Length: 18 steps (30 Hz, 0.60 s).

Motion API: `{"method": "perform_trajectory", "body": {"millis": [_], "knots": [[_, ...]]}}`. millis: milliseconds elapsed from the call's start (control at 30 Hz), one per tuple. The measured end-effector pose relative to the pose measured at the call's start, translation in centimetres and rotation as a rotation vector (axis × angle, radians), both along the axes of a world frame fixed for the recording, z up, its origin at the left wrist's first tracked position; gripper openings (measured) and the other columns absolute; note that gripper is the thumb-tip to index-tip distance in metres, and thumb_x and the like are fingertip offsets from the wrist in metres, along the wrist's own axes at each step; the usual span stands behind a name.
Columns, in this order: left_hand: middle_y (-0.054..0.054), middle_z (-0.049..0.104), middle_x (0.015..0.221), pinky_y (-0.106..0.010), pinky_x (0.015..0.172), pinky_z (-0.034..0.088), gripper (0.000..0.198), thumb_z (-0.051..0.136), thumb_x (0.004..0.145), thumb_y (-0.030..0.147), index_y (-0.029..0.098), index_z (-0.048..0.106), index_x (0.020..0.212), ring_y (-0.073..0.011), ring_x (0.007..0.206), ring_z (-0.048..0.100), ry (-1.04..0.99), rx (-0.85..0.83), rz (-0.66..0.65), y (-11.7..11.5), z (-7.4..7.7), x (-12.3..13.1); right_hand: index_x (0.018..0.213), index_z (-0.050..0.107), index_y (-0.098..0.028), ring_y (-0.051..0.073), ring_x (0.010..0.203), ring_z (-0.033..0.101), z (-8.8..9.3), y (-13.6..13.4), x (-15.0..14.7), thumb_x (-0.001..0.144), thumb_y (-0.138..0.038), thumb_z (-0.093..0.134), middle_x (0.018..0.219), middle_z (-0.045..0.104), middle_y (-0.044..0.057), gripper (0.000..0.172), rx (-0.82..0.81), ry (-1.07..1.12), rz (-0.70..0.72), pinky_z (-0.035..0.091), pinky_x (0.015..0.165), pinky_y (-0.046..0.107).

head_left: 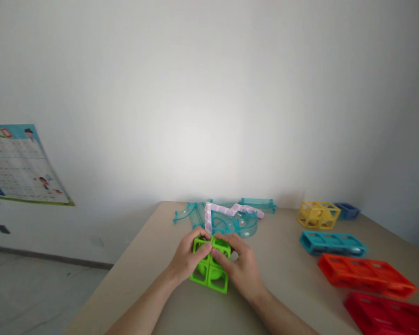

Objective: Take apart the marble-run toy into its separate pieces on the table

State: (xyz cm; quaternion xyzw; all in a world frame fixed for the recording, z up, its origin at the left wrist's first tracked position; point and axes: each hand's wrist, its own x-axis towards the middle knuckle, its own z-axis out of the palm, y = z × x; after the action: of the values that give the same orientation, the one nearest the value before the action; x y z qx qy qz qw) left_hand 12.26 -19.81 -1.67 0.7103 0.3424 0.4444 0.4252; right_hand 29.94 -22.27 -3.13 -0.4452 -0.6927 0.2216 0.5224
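While gripping a green lattice block [208,265] from its left side with the left hand [186,258], gripping it also from its right side with the right hand [245,266], as seen in the head view. Resting both thumbs on the upper front of the block, with tips close together, and curling the other fingers round the far side, partly out of sight. Holding it low in the middle of the view, above or on the near part of the table [143,272]; impossible to tell whether touching the tabletop. Showing square openings on the facing side, with rounded green parts inside. Just beyond the fingers, lying near the wall [209,116]: see-through teal track pieces [249,228] and, across them, a bent purple-and-white strip [221,209]. Well to the right, from far to near: a dark blue piece [351,211], just beside it a yellow block [317,215], then a teal-blue block [326,242], an orange block [365,274] and a red block [391,314], cut off by the picture edge. Far left, hanging on the wall: a printed poster [17,163].
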Motion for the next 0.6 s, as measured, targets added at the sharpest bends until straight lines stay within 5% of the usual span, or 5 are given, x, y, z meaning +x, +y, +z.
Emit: {"method": "perform_trajectory", "body": {"millis": [133, 367, 600], "knots": [[-0.001, 0.055, 0.084, -0.025, 0.072, 0.038, 0.022, 0.061, 0.083, 0.038, 0.018, 0.057, 0.090, -0.0156, 0.079, 0.050, -0.004, 0.080, 0.012, 0.04, -0.07, -0.08, 0.110, 0.065, -0.026, 0.021, 0.086, 0.061, 0.14, -0.15, 0.04, 0.082, -0.033, 0.068, 0.096, 0.067, 0.003, 0.029, 0.012, 0.010, 0.012, 0.047, 0.074, 0.031], [-0.008, 0.058, 0.108, -0.031, 0.089, 0.041, 0.023, 0.069, 0.075, 0.027, 0.018, 0.058, 0.094, -0.0236, 0.105, 0.055, -0.043, 0.154, -0.053, 0.20, -0.11, -0.17, 0.125, 0.050, -0.025, 0.027, 0.109, 0.057, -0.42, -0.28, 0.10, 0.079, -0.027, 0.068, 0.119, 0.060, 0.008, 0.049, 0.042, -0.006, 0.023, 0.044, 0.095, 0.042], [-0.006, 0.061, 0.107, -0.029, 0.086, 0.041, 0.029, 0.072, 0.069, 0.020, 0.019, 0.058, 0.094, -0.0219, 0.100, 0.057, 0.041, 0.097, 0.014, -0.12, 0.39, 0.04, 0.140, 0.024, -0.024, 0.023, 0.090, 0.063, -0.84, -0.21, -0.20, 0.075, -0.017, 0.065, 0.107, 0.062, 0.006, 0.078, -0.171, 0.047, 0.179, 0.051, 0.080, 0.040]]}}
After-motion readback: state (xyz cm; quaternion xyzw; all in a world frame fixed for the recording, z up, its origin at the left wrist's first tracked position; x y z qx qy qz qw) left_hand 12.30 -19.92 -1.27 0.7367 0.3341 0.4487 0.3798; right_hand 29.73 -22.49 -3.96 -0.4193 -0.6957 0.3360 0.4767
